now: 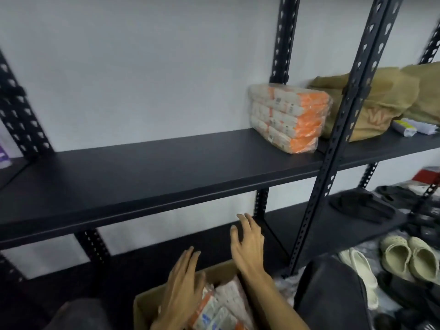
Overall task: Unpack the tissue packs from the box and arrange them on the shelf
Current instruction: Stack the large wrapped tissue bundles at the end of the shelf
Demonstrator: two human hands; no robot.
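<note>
One bundle of tissue packs (289, 119) sits on the shelf (154, 172). My left hand (183, 284) and right hand (247, 244) hover empty, fingers spread, over the box (145, 306); next I'll grip another pack (226, 303) inside.

A home storage room, probably: black slotted-steel shelving (166, 172) against a bare white wall (142, 67), with clogs (409, 258), dark footwear (362, 206) and a brown paper bag (371, 115) at right.
</note>
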